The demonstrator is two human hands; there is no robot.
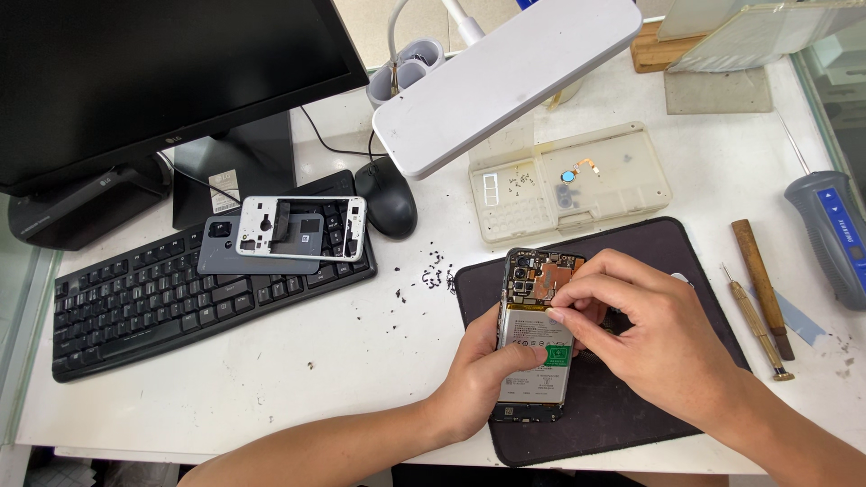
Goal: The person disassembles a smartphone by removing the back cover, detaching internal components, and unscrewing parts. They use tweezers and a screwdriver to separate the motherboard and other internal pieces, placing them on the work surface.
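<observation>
An opened smartphone [534, 298] with its back cover off lies on a dark work mat [667, 252], showing a silver battery and a circuit board at its top. My left hand [483, 379] grips the phone's lower left side, thumb resting on the battery. My right hand [645, 325] reaches over from the right, with fingertips pinched at the top edge of the battery beside the board. Whether those fingers hold a small part is hidden.
A black keyboard [135, 298] carries a grey phone back cover [221, 252] and a white phone frame [302, 227]. Nearby are a black mouse [390, 198], a parts tray [568, 180], loose screws [431, 275], a white lamp head [505, 77], a monitor [162, 72], screwdrivers [758, 320] and an electric screwdriver [834, 234].
</observation>
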